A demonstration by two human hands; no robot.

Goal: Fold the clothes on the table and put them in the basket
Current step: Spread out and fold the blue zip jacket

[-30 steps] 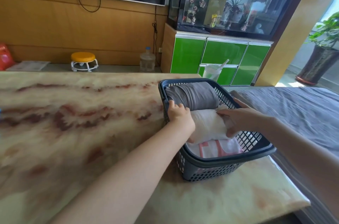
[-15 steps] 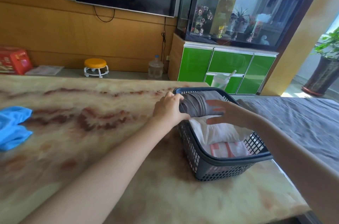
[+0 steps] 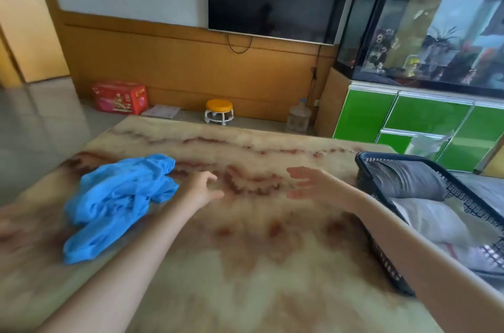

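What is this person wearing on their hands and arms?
Nothing that shows. The left hand and right hand are bare: no gloves, and no rings that the blurred picture reveals. The left forearm and right forearm are uncovered to the frame's edge, with no sleeve, watch or bracelet.

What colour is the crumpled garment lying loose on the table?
Bright blue: the crumpled garment shows best in the head view, the only one.

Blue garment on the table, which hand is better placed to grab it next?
Left. The left hand hovers open right beside the crumpled blue garment; the right hand, also open, is farther away, nearer the basket.
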